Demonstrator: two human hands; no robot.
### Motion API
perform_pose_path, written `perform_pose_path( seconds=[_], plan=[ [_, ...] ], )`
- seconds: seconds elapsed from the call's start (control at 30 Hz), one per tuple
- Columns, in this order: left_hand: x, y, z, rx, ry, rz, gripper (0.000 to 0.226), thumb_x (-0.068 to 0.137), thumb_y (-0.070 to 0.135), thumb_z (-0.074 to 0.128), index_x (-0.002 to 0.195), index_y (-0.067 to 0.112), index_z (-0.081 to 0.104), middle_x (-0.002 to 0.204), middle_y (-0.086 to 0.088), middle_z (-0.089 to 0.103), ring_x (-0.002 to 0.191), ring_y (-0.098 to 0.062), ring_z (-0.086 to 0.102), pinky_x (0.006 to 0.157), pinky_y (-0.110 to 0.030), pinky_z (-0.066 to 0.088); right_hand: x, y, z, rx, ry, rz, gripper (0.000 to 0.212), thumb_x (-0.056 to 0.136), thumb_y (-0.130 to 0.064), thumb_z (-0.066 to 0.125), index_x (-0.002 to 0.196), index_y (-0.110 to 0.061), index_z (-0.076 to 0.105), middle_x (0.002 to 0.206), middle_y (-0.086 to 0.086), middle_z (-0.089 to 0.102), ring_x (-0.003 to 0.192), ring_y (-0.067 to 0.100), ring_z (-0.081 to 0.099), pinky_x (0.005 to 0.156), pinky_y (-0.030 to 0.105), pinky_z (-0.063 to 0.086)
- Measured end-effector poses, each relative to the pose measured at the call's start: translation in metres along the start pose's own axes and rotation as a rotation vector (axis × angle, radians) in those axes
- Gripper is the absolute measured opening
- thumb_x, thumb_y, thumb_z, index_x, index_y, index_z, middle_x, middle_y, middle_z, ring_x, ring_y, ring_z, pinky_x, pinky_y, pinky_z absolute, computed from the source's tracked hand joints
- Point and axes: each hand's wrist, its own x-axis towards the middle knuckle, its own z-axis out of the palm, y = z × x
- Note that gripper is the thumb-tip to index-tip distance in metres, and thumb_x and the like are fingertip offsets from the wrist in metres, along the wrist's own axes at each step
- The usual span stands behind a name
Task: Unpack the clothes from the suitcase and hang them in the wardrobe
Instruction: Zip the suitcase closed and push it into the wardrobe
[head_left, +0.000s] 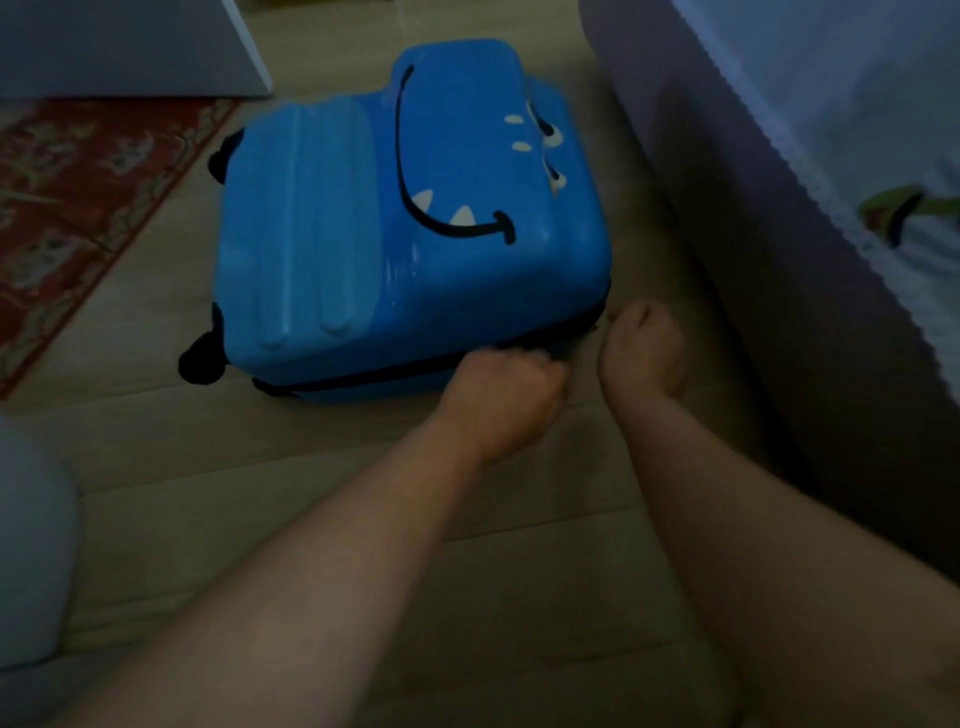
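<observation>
Suitcase (363, 234), blue and hard-shelled, lies flat and closed on the floor (467, 493), its near edge right at the hands. The left hand (506, 387) is clenched against the black zip (374, 375) that runs along that edge, fingers curled onto the band, apparently pinching at it; the pull itself is too blurred to make out. The right hand (644, 353) sits just beside the left, off the near corner of the case, fingers curled. I cannot tell whether it holds anything.

The shell looks stiff and glossy, so likely slippery under a palm, with no soft spot to grip. The zip line is the place to take hold, and once it is undone, the lid's rim. The case looks small, so probably light enough to slide if the zip is tugged; one hand may need to steady it.

Beyond the left hand, black wheels (200, 361) stick out from the far end. Farther left lies a red patterned rug (78, 208). A bed (779, 208) rises just past the right hand. No clothes show yet.
</observation>
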Motion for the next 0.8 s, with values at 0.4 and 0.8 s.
perform_pose_path(
  seconds=[0.4, 0.8],
  plan=[
    [0.054, 0.044, 0.048, -1.224, 0.039, -1.199, 0.040, 0.084, 0.051, 0.060, 0.081, 0.013, 0.072, 0.090, -0.007, 0.073, 0.078, -0.022, 0.065, 0.069, -0.029, 0.051, 0.054, -0.011, -0.022, -0.106, -0.492, -0.795, 0.079, 0.086, -0.056, 0.053, 0.149, -0.031, 0.014, 0.153, 0.004, 0.027, 0.137, 0.021, 0.032, 0.109, 0.036, 0.033],
    [0.057, 0.064, 0.033, -0.832, 0.112, -1.071, 0.034, 0.098, 0.028, 0.035, 0.077, 0.011, 0.056, 0.085, -0.010, 0.064, 0.077, -0.027, 0.058, 0.056, -0.029, 0.031, 0.044, -0.016, -0.012, -0.176, -0.298, -0.915, 0.090, 0.073, -0.062, 0.063, 0.148, -0.033, 0.021, 0.149, 0.011, 0.029, 0.133, 0.030, 0.036, 0.105, 0.050, 0.035]
  ],
)
